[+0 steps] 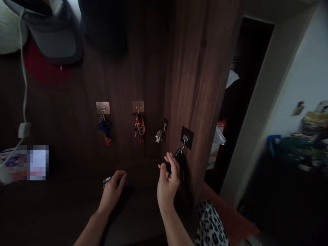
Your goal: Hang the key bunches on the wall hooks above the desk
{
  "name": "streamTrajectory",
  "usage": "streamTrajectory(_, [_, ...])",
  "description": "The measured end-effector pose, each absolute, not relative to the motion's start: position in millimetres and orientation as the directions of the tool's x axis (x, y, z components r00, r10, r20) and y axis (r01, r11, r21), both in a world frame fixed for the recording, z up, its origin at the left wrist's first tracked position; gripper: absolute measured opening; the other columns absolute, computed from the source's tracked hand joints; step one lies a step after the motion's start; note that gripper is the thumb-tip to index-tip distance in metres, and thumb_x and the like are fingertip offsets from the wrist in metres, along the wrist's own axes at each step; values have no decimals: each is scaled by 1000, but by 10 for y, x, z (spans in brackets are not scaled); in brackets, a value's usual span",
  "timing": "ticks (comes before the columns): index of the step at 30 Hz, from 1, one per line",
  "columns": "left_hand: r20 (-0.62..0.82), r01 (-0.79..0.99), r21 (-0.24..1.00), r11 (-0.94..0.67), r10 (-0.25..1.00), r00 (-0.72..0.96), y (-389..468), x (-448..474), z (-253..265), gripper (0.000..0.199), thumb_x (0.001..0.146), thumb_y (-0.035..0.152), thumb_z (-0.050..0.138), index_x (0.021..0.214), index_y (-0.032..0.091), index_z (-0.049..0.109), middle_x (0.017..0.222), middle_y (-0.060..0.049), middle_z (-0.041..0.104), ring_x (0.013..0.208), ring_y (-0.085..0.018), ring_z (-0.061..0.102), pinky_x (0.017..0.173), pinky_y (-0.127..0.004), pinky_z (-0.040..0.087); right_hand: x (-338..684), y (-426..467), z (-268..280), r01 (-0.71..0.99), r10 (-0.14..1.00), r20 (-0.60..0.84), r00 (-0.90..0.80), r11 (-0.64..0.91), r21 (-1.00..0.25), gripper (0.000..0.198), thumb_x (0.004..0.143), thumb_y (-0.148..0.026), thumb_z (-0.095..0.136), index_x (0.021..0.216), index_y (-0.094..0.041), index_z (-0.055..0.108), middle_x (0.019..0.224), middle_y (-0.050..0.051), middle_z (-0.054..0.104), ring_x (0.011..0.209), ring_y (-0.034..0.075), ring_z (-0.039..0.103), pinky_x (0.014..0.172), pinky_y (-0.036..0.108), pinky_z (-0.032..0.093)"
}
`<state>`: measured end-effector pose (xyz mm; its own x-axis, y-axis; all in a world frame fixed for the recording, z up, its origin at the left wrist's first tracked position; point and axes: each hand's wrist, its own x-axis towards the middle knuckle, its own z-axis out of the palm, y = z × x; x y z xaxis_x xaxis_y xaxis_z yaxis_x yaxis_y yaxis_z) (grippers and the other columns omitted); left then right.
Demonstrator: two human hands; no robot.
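My left hand (115, 187) rests low, left of the middle, its fingers curled. A small shiny metal thing (107, 179), perhaps keys, shows at the hand's outer side, partly hidden by it. My right hand (167, 182) is raised at the side panel, thumb and fingers bent around part of a dark key bunch (181, 159). That bunch hangs from a metal hook (185, 138) on a black adhesive plate; my fingers cover some of it. Silver keys (159, 136), a red-and-orange key bunch (139, 126) and a blue-and-red key bunch (104, 126) hang from other hooks to the left.
Caps hang at the upper left, one with a grey brim (60, 44). A white cable (25, 82) runs down beside them. The wooden side panel (200, 75) stands close on the right, with a doorway beyond it. Leopard-print cloth (211, 225) lies at the lower right.
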<state>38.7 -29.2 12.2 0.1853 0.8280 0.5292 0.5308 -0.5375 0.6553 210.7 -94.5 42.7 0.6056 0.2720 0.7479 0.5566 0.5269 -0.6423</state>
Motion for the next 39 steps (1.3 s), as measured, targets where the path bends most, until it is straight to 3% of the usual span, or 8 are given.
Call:
streamTrajectory(4, [510, 534, 665, -523, 840, 188, -299, 390, 127, 28, 83, 47, 41, 88, 24, 56, 62, 3, 64, 60, -15, 62, 59, -24, 46, 2061, -921, 387, 390, 404, 622, 671, 520, -760, 39, 86, -30, 45, 125, -24, 50, 138, 11, 40, 126, 24, 39, 85, 36, 50])
streamTrajectory(8, [511, 539, 657, -527, 837, 195, -312, 394, 143, 29, 84, 47, 40, 88, 24, 56, 62, 3, 64, 61, -16, 62, 61, -25, 45, 2018, -905, 338, 289, 513, 557, 653, 511, -809, 43, 84, -30, 45, 126, -22, 50, 136, 10, 45, 123, 22, 43, 87, 33, 48])
streamTrajectory(13, [475, 543, 673, -502, 856, 202, -313, 396, 149, 30, 84, 48, 38, 89, 23, 55, 62, 3, 63, 61, -16, 62, 64, -26, 45, 2002, -825, 196, 184, 617, 433, 657, 426, -886, 40, 80, -29, 48, 119, -24, 57, 140, 8, 41, 130, 24, 35, 94, 35, 43])
streamTrajectory(18, [468, 525, 699, -486, 865, 179, -288, 385, 127, 27, 84, 47, 40, 88, 24, 55, 64, 3, 64, 64, -16, 63, 66, -26, 45, 1979, -744, 106, 138, 701, 428, 570, 432, -891, 41, 79, -26, 47, 118, -24, 57, 139, 8, 42, 123, 23, 45, 93, 35, 45])
streamTrajectory(29, [474, 473, 788, -395, 879, -55, -181, 280, 88, 25, 83, 43, 42, 91, 23, 55, 71, 0, 67, 66, -17, 65, 61, -24, 47, 1947, -565, 395, 495, 843, 525, 117, 409, -767, 26, 78, -16, 45, 94, -23, 65, 97, 3, 65, 91, 17, 60, 78, 31, 49])
streamTrajectory(34, [453, 565, 760, -320, 885, -108, -117, 225, 64, 18, 83, 31, 41, 90, 23, 55, 82, -2, 69, 76, -18, 65, 68, -26, 47, 1897, -386, 366, 640, 833, 552, -30, 440, -630, 26, 79, -10, 44, 89, -22, 64, 93, 2, 66, 91, 16, 60, 85, 31, 44])
streamTrajectory(39, [479, 662, 700, -268, 864, -157, -57, 135, 40, 22, 80, 18, 39, 90, 21, 58, 93, -6, 67, 91, -20, 62, 80, -30, 46, 1860, -258, 74, 722, 825, 563, -47, 418, -552, 28, 79, -6, 42, 89, -22, 63, 92, 4, 65, 94, 17, 57, 85, 31, 43])
